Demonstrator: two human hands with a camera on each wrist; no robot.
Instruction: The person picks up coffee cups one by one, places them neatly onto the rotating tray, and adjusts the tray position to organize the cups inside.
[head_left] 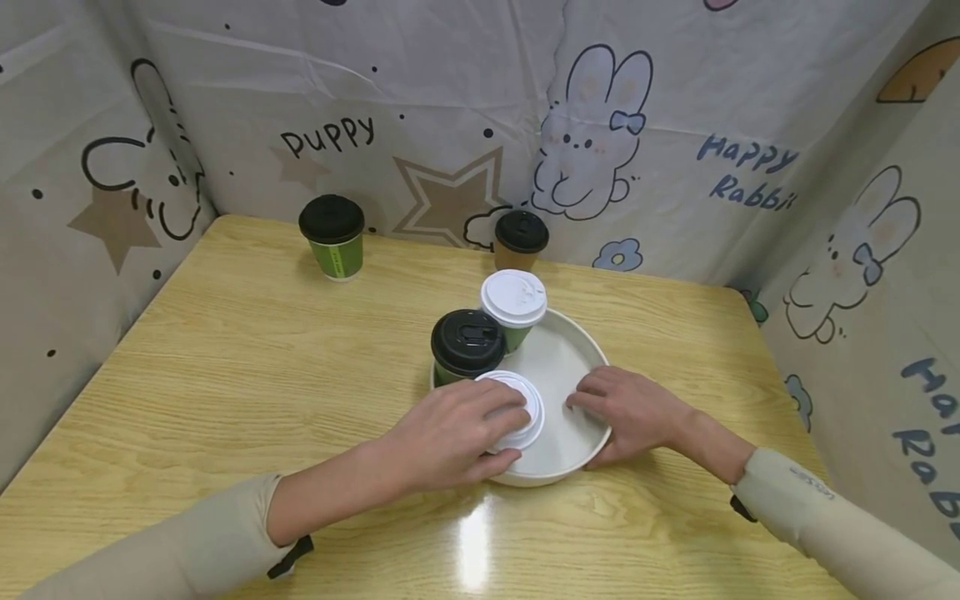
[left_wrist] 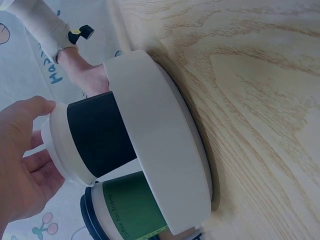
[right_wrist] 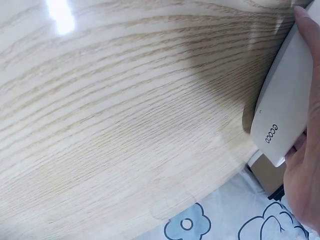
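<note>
Printed cloth (head_left: pixel 420 67) backs the table (head_left: pixel 225 375); fingers of the left hand (head_left: pixel 457 432) grip a white-lidded cup (left_wrist: pixel 100 132) inside a round tray (head_left: pixel 561 358), those of the right hand (head_left: pixel 633 410) the tray's rim.

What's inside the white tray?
Three lidded cups: a black-lidded green cup, a white-lidded green cup, and a dark-banded cup gripped by the left hand. Lids hide any contents; the cups cover the tray floor beneath.
</note>
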